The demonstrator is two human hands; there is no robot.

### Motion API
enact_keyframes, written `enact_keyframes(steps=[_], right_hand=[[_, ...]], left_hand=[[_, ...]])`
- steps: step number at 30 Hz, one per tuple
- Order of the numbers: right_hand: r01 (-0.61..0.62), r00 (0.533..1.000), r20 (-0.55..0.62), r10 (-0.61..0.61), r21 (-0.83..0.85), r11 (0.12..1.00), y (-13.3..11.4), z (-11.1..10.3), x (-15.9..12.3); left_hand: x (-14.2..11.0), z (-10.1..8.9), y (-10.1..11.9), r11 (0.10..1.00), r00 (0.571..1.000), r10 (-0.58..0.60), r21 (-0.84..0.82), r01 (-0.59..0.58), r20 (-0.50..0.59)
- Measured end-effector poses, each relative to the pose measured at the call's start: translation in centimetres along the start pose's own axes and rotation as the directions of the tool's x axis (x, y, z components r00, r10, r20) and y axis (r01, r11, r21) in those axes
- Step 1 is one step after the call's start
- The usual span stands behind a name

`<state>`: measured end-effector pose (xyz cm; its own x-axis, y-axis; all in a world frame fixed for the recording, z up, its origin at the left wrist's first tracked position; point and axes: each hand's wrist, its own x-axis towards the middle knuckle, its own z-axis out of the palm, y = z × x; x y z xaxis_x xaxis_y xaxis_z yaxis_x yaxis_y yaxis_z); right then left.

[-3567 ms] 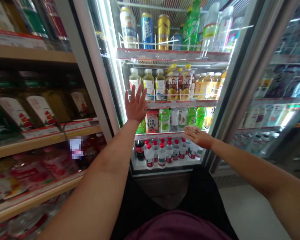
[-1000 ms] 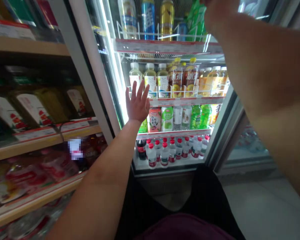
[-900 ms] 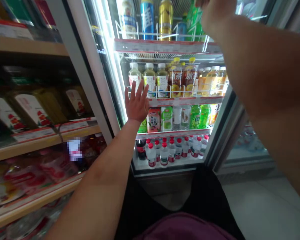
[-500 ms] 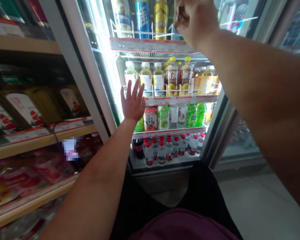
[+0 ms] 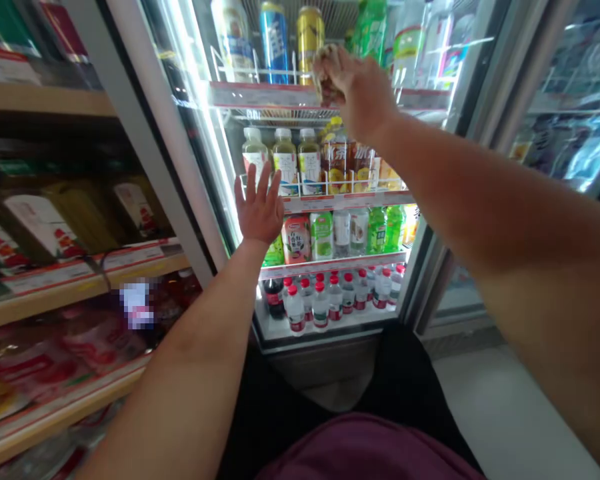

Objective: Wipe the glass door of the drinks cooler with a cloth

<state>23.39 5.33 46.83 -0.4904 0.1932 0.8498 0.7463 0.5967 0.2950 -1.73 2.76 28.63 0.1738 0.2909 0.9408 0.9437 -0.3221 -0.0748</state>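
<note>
My right hand (image 5: 367, 93) is closed around a crumpled, brownish cloth (image 5: 327, 73), raised in front of the drinks fridge's upper shelf edge. Behind the cloth stand a gold can (image 5: 310, 40) and a blue can (image 5: 274, 43). Lower and to the left, my left hand (image 5: 259, 210) is spread with its fingers pointing up, holding nothing. It appears flat against the fridge's glass door, though the contact is hard to see. Tea bottles with white caps (image 5: 285, 160) are just behind its fingertips. Brown iced tea bottles (image 5: 337, 160) show below the cloth, partly covered by my right hand and forearm.
Small red-capped water bottles (image 5: 321, 307) fill the fridge's bottom shelf. To the left, a wooden-edged shelf (image 5: 80, 280) holds large bottles close to my left arm. A metal door frame (image 5: 480, 167) runs along the right, partly behind my right forearm.
My right hand has moved down and to the left with the cloth, uncovering green and clear bottles on the upper shelf. My left hand stays spread in the same place against the fridge.
</note>
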Motion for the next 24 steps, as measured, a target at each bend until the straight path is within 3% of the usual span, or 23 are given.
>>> enact_keyframes(steps=[4, 9, 12, 16, 24], right_hand=[[-0.05, 0.999, -0.008, 0.05, -0.06, 0.997, -0.6, 1.2, -1.2], [0.028, 0.998, -0.055, -0.026, 0.03, 0.999, -0.9, 3.1, -2.4], [0.011, 0.999, -0.05, -0.007, 0.078, 0.997, -0.8, 3.9, -2.9], [-0.002, 1.0, 0.019, 0.001, 0.06, 0.998, -1.2, 4.2, -3.6], [0.021, 0.999, 0.027, -0.022, 0.036, 0.999, -2.4, 5.0, -5.3]], left_hand=[[0.0, -0.1, 0.1, 1.0, 1.0, -0.006, -0.019, 0.006, 0.008], [0.0, -0.1, 0.0, 1.0, 1.0, -0.006, -0.013, 0.006, 0.01], [0.0, -0.1, 0.0, 1.0, 1.0, -0.005, -0.012, 0.005, 0.001], [0.1, -0.1, 0.1, 0.999, 1.0, -0.023, -0.036, 0.023, 0.013], [-0.2, 0.1, 0.5, 0.997, 0.998, -0.067, -0.031, 0.068, 0.021]])
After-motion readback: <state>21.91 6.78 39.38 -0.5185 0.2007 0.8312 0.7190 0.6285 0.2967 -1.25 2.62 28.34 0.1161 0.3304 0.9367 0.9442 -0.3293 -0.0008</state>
